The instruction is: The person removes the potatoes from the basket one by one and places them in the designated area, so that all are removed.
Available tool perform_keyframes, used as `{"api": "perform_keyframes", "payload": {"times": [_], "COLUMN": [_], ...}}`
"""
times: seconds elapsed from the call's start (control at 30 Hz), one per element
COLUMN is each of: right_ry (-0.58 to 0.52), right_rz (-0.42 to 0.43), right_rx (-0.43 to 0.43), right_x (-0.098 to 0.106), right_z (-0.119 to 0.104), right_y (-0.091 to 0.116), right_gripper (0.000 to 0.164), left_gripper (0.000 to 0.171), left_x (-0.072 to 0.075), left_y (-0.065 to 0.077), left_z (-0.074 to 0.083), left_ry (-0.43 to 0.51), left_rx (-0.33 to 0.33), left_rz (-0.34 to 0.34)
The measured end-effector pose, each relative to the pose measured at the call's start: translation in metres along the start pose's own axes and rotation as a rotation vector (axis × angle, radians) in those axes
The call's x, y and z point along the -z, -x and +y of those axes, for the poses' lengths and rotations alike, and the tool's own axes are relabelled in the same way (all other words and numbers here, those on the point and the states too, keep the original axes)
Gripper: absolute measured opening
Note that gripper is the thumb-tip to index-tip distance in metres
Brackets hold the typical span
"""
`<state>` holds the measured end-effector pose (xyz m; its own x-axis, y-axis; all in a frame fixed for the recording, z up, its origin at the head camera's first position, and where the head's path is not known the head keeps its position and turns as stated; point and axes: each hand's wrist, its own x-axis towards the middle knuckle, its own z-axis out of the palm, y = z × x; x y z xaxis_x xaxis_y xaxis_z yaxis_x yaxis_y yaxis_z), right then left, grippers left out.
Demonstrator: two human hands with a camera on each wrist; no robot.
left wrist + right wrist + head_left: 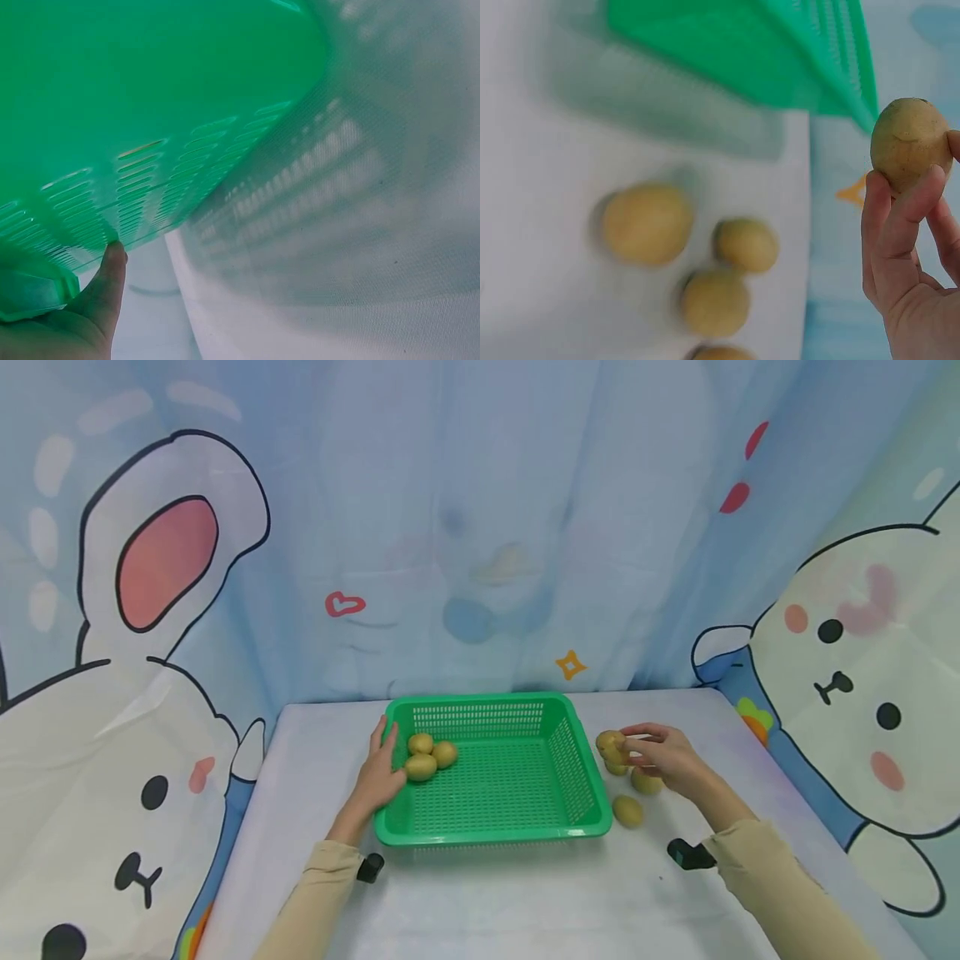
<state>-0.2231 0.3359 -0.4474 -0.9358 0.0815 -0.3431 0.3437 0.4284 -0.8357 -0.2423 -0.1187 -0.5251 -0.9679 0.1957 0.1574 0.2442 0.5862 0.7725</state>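
A green plastic basket [495, 839] with slotted walls stands in the middle of the head view. Three yellow-brown potatoes [420, 767] lie together in its left part. My left hand [381, 777] grips the basket's left rim, thumb over the inner side; in the left wrist view one finger [111, 281] lies against the slotted outer wall. Right of the basket, my right hand [663, 758] holds a potato [907, 142] between thumb and fingertips, above the table. Under and beside this hand lie several loose potatoes, among them one near the basket's front right corner [628, 811].
A white cloth covers the table [525, 902]. Behind it hangs a light blue curtain [495, 527] with cartoon rabbits at both sides. Each wrist carries a small black device, the right one [690, 854] above the cloth.
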Motion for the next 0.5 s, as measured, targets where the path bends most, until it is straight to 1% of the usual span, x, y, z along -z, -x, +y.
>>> {"api": "perform_keyframes", "payload": {"times": [0.07, 0.13, 0.27, 0.37, 0.5], "right_ry": [-0.013, -0.001, 0.030, 0.010, -0.027], "right_rz": [0.018, 0.030, 0.023, 0.020, 0.046], "right_rx": [-0.018, -0.029, -0.027, -0.045, -0.092], "right_x": [0.008, 0.015, 0.028, 0.036, 0.044], "right_z": [0.012, 0.023, 0.045, 0.061, 0.079], "right_y": [0.001, 0.002, 0.006, 0.007, 0.009], "right_gripper": [0.056, 0.056, 0.059, 0.061, 0.062], "left_gripper": [0.082, 0.082, 0.081, 0.081, 0.082], "left_x": [0.001, 0.001, 0.002, 0.001, 0.000], "left_y": [0.000, 0.000, 0.001, 0.001, 0.001], "left_z": [0.000, 0.001, 0.002, 0.001, 0.000], "left_ry": [0.005, 0.012, 0.025, 0.025, 0.014], "left_rx": [-0.001, 0.000, 0.003, 0.007, 0.010], "left_rz": [0.001, -0.001, -0.001, -0.003, -0.007]}}
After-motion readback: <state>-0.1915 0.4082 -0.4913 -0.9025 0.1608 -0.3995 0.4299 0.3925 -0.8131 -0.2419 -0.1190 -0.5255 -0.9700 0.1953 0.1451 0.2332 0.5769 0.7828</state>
